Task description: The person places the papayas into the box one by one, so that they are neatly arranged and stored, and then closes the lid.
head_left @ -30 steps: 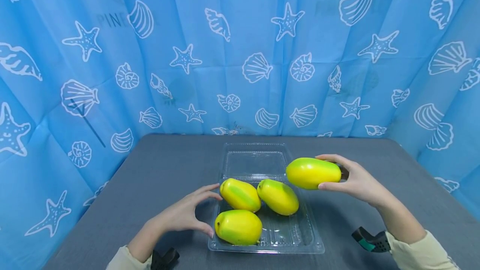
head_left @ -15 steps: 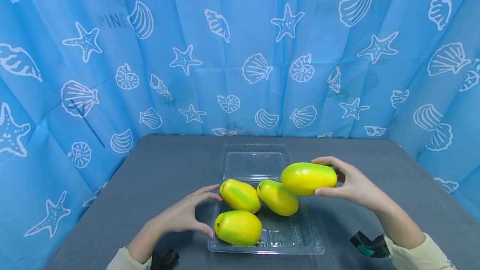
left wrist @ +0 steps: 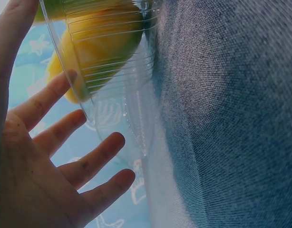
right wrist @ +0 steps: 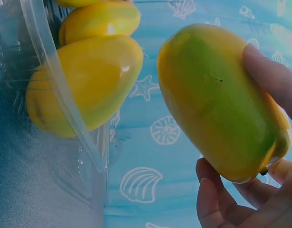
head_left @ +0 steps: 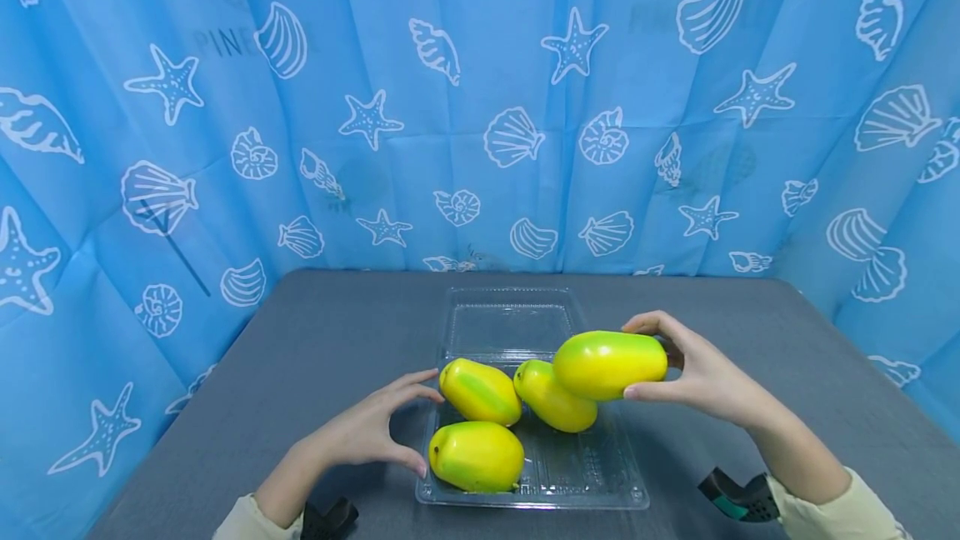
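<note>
My right hand [head_left: 697,369] grips a yellow-green papaya [head_left: 611,365] by one end, thumb on the near side and fingers on the far side. It hangs above the right part of a clear plastic clamshell box [head_left: 630,486]. In the right wrist view the held papaya [right wrist: 217,104] stands apart from the papaya in the box [right wrist: 89,85]. Three papayas lie in the box: one back left [head_left: 480,392], one front left [head_left: 476,457], one at the right [head_left: 551,398], partly covered by the held one. My left hand [head_left: 367,423] has its fingers spread, fingertips right at the box's left rim [left wrist: 60,52].
The box's lid [head_left: 513,327] lies folded back behind it on the grey cloth-covered table [head_left: 337,332]. A blue curtain [head_left: 465,107] with white shells and starfish hangs behind and at both sides. Black wrist straps [head_left: 738,497] show below each forearm.
My right hand has brought its papaya left and down, so that it now overlaps the right papaya in the box. My left hand has stayed in place.
</note>
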Tool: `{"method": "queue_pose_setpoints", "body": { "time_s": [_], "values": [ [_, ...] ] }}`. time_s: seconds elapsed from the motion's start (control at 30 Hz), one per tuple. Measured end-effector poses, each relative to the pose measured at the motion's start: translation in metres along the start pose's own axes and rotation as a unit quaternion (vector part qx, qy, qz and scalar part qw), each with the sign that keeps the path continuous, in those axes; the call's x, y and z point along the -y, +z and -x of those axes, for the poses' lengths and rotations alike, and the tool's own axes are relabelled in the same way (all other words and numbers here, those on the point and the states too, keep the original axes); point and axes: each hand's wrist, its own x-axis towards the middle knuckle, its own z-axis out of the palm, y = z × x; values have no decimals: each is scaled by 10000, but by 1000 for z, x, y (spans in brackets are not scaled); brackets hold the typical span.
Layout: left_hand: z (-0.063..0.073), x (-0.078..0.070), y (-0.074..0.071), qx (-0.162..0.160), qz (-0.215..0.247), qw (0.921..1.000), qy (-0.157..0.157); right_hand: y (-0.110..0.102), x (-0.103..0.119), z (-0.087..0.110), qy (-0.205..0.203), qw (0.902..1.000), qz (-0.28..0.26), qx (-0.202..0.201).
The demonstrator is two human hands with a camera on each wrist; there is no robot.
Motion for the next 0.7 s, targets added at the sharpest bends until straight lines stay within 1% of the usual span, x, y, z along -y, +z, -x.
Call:
{"method": "queue_pose_setpoints", "body": {
  "time_s": [0.23,0.5,0.7],
  "values": [
    [0,0,0,-11,-20,10000,-6,3,5,0,-176,9998,30,85],
    [0,0,0,-3,-24,10000,-30,6,10,0,-250,9994,-50,235],
    [0,1,0,15,-33,10000,-8,8,14,0,-264,9991,153,296]
  ]
}}
